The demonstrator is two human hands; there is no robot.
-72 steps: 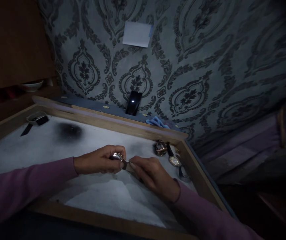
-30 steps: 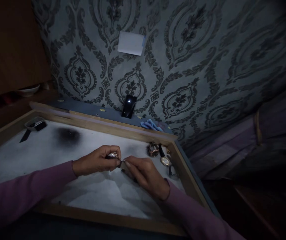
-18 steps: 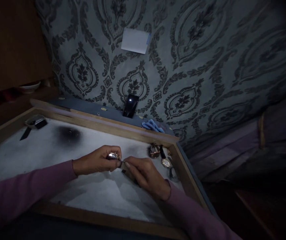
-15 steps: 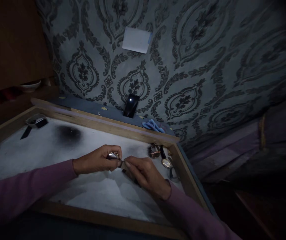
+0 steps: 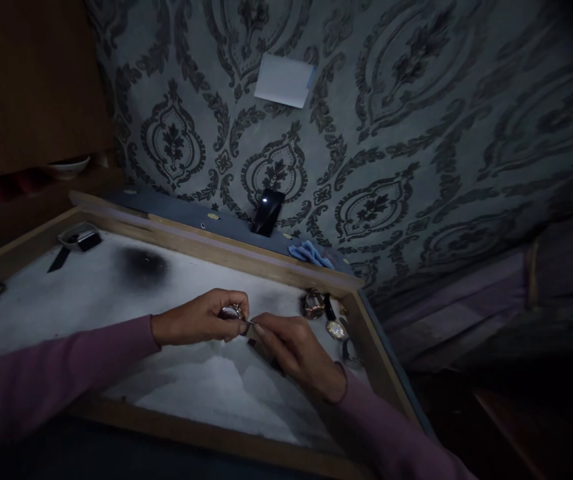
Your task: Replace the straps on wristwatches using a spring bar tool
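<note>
My left hand (image 5: 205,319) is closed around a wristwatch (image 5: 230,312) with a shiny round case, held above the white-bottomed tray (image 5: 206,257). Thumb and forefinger of my right hand (image 5: 293,350) are pinched on a small thin piece (image 5: 249,324) at the watch's right edge. Whether that piece is a tool or part of the watch, I cannot tell. A dark flat strip (image 5: 266,355) shows beneath my right hand, partly covered by it.
Several watches lie at the tray's right end, among them a gold-faced watch (image 5: 336,329). Another watch (image 5: 80,237) is in the far left corner. Behind the raised wooden rim (image 5: 216,248) are a phone (image 5: 267,212) and a blue cloth (image 5: 311,253). White paper (image 5: 285,81) hangs on the patterned wall.
The whole view has shifted slightly, so everything sits a little further right. Both hands keep nearly the same hold, and the watch face appears darker and slightly turned.
</note>
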